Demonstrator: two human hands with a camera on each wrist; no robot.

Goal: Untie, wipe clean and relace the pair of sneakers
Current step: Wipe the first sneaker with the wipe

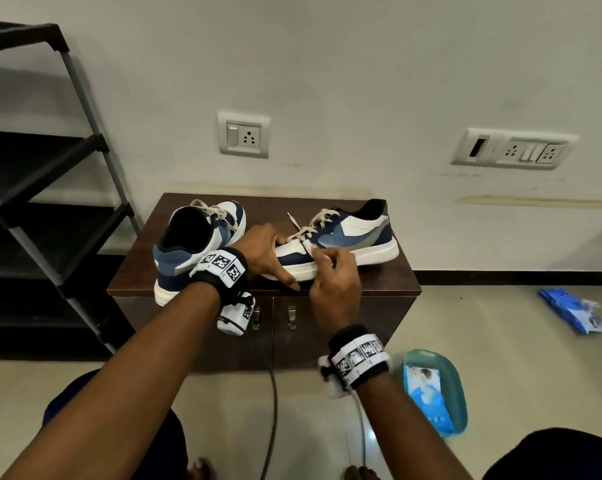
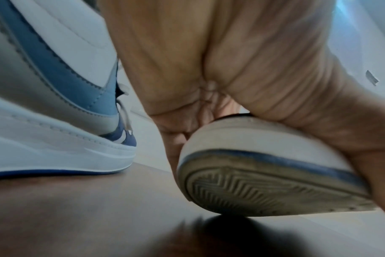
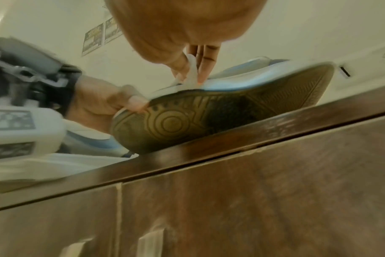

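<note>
Brown laminate cabinet [image 1: 389, 282], head view: it carries both sneakers. Near sneaker [image 1: 341, 244] lies side-on along the front edge, toe toward nine o'clock. My left hand [image 1: 261, 252] clamps over its toe, thumb at the sole's edge; I judge this grip steadies the shoe and tips it so the sidewall faces me. My right hand [image 1: 334, 282] pinches a small white wipe [image 1: 308, 247] against the navy and white upper just below the laces [image 1: 310, 225], which remain threaded, one end loose. The shoe sits at twelve o'clock of the right hand, touching the fingertips. Second sneaker [image 1: 195, 244] stands at nine o'clock, heel toward me, untouched. A teal tub with a wipe pack [image 1: 427, 393] sits on the floor at five o'clock.

Left wrist view: my left hand's fingers [image 2: 275, 83] are curled round the toe of the near sneaker [image 2: 253, 173], its sole raised off the cabinet top on this side. Second sneaker [image 2: 55, 104] at nine o'clock, just beside.

Right wrist view: fingers of my right hand [image 3: 200, 66] are closed on the wipe [image 3: 192, 74], pressed to the edge of the near sneaker [image 3: 209, 113], whose tread faces the camera. My left hand's thumb [image 3: 134, 102] hooks the sole at nine o'clock. Judgement: wiping is in hand; relacing not begun.
</note>
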